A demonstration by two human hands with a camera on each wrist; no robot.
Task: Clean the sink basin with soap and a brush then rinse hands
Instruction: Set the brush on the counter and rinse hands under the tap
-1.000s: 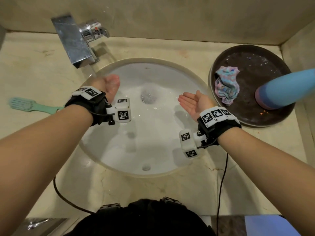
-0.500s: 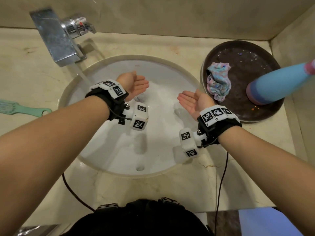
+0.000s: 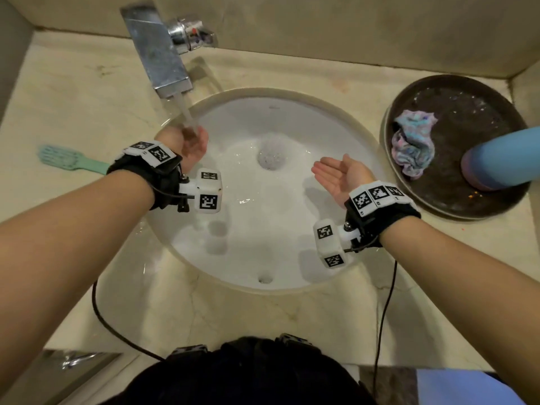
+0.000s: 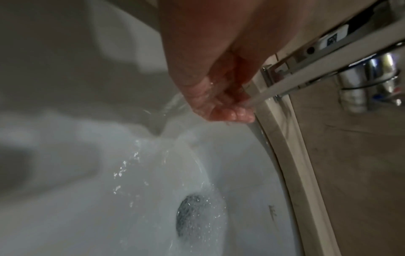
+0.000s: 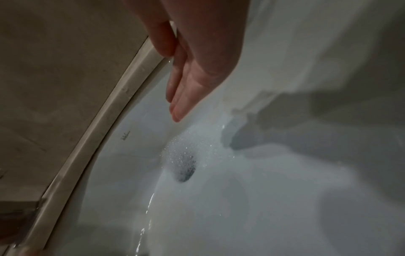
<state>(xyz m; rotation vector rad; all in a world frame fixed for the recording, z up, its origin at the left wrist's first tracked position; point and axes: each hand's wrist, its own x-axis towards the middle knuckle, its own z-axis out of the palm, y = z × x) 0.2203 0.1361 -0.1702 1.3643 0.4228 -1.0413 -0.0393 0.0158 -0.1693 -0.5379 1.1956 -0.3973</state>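
A round white ceramic sink basin (image 3: 263, 229) sits in the beige marble table (image 3: 87, 92). The chrome tap (image 3: 159, 54) runs on the released left hand (image 3: 191, 144); the right hand (image 3: 340, 173) is released too.

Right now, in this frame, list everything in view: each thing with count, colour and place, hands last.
sink basin: 1, white, set into the counter, foam round the drain
tap: 1, chrome, behind the basin's left side, water running
brush: 1, mint green, lying on the counter left of the basin
counter: 1, beige marble, around the basin
tray: 1, dark brown, round, on the counter right of the basin
cloth: 1, pink and blue, crumpled on the tray
bottle: 1, blue with a purplish base, on the tray
left hand: cupped, palm up under the water stream
right hand: open, palm up above the basin's right side, holding nothing
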